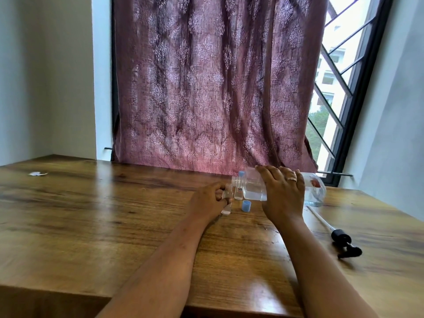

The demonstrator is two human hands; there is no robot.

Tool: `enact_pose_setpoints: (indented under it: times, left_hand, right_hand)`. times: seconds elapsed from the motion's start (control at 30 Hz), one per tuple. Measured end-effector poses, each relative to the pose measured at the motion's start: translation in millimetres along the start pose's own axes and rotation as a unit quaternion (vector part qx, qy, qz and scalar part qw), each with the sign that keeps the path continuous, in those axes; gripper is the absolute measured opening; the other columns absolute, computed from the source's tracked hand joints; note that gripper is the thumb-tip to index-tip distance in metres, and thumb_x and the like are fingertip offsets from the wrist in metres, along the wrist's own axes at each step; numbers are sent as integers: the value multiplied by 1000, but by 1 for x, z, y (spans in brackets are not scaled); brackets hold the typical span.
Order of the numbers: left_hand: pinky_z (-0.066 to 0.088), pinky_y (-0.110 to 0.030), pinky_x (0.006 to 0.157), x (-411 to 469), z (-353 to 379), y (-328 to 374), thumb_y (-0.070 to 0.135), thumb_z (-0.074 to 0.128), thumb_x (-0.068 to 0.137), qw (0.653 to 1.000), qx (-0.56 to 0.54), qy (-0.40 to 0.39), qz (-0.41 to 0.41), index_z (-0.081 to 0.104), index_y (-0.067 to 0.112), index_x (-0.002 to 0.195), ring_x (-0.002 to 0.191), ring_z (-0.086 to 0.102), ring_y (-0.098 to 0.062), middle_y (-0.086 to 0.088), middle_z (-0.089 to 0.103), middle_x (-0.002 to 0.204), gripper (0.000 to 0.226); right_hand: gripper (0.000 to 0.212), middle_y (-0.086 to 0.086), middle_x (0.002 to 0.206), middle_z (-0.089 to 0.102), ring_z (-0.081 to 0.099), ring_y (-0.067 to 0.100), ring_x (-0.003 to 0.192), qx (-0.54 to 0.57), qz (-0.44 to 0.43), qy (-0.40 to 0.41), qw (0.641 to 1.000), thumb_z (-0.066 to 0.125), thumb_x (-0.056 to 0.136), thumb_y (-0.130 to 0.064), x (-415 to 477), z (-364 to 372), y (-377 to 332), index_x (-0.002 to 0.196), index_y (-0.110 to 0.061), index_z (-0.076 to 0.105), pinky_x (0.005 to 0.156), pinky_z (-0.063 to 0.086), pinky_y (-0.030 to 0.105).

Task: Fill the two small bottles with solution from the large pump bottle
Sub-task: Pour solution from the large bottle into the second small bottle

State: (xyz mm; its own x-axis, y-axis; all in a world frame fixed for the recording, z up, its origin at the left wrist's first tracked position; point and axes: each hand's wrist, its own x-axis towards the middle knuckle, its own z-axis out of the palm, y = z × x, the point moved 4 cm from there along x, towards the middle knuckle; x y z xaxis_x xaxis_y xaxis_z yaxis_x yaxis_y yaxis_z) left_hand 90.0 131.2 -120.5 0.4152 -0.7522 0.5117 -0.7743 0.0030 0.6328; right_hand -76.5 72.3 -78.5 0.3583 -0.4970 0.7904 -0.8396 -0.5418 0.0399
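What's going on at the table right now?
The right hand tips the large bottle on its side, mouth toward a small bottle held by the left hand. A second small bottle stands behind it, capped. A blue cap and the removed pump lie on the table.

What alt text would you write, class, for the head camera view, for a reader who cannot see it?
A person's right hand tips a large clear bottle sideways toward a small bottle held by the left hand on a wooden table. A loose blue cap and the removed black pump lie nearby, before a maroon curtain.
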Motion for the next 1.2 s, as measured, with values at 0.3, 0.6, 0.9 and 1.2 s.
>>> enact_pose_setpoints:
  times: [0.3, 0.6, 0.9, 1.2]
  left_hand:
    - [51, -28, 85, 0, -1, 1, 38, 71, 80, 1000, 3, -3, 0, 60, 25, 122, 100, 65, -13, 3, 70, 114, 45]
    - [51, -30, 87, -4, -3, 4, 35, 71, 82, 1000, -7, -1, 3, 61, 23, 120, 100, 65, -13, 2, 70, 112, 42]
    - [51, -29, 87, -2, -2, 2, 37, 71, 81, 1000, -5, -2, -9, 61, 26, 120, 100, 65, -12, 3, 71, 110, 42]
    - [50, -28, 86, -2, -2, 2, 36, 71, 81, 1000, 0, 2, -7, 60, 25, 121, 99, 64, -13, 2, 70, 110, 43]
  right_hand:
    - [78, -4, 129, 57, 46, 30, 125, -2, -1, -8, 1000, 74, 60, -5, 0, -1, 0, 129, -30, 48, 109, 25, 48]
    - [75, -6, 129, 57, 45, 30, 126, 7, 2, -10, 1000, 69, 62, -3, 0, 0, 0, 128, -31, 48, 111, 23, 47]
    - [78, -5, 131, 55, 43, 30, 127, 8, 2, -20, 1000, 70, 62, -4, -1, -1, 0, 131, -31, 46, 112, 20, 49]
    - [79, -7, 135, 51, 39, 28, 130, 9, 8, -41, 999, 70, 65, -9, -2, -2, 1, 134, -33, 41, 112, 17, 48]
